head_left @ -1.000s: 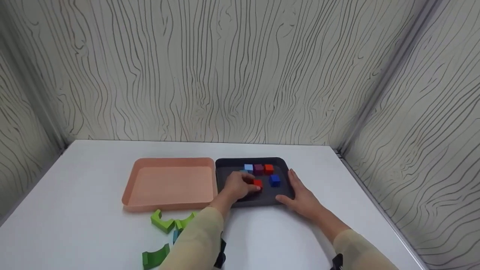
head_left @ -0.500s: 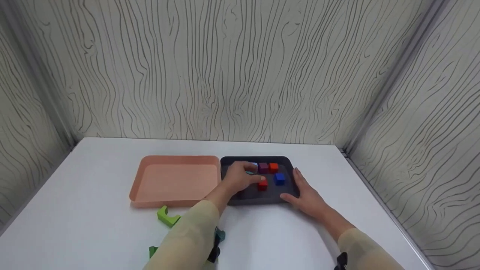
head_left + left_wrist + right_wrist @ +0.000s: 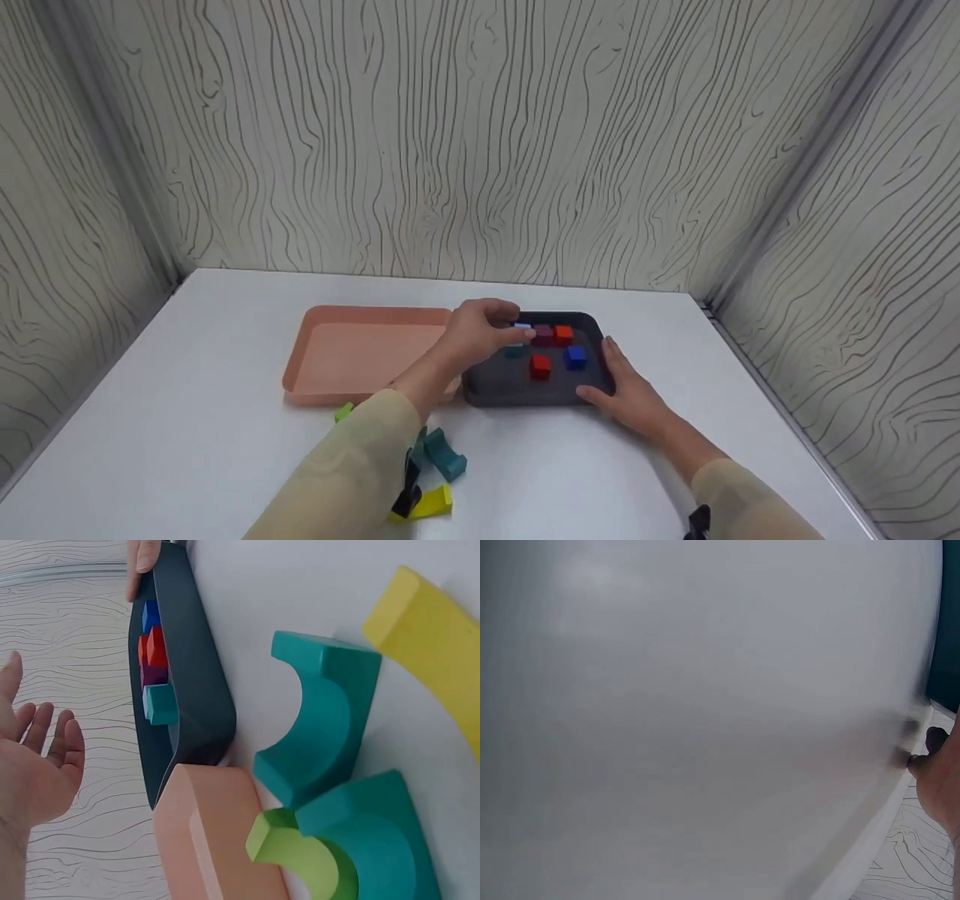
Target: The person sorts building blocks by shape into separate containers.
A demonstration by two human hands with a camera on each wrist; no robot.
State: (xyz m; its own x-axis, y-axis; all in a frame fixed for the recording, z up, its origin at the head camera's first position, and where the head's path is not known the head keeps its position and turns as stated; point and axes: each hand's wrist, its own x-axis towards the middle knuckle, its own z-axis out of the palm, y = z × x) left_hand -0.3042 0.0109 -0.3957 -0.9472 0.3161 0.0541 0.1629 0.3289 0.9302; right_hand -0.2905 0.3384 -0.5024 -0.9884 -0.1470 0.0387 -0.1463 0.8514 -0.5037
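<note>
My left hand (image 3: 476, 334) hovers over the left back part of a dark tray (image 3: 495, 382), fingers relaxed and nothing held, as the left wrist view confirms. Inside the tray, a red cube (image 3: 540, 367) sits near the middle with a blue cube (image 3: 575, 358) to its right. Along the back stand another red cube (image 3: 562, 334), a purple cube (image 3: 542, 335) and a light blue cube partly hidden by my left thumb. A teal cube (image 3: 162, 704) lies just in front of the light blue one. My right hand (image 3: 630, 394) rests against the tray's right side, thumb at the front right corner.
A pink tray (image 3: 367, 356) adjoins the dark tray on the left. In front lie arch-shaped blocks: teal (image 3: 330, 705), yellow (image 3: 435, 637) and light green (image 3: 307, 862), partly under my left forearm. Wood-patterned walls (image 3: 420, 150) enclose the white table.
My left hand has let go of the front red cube and lifted away toward the back left, fingers loosening. The right hand stays at the tray. The head view has shifted slightly left.
</note>
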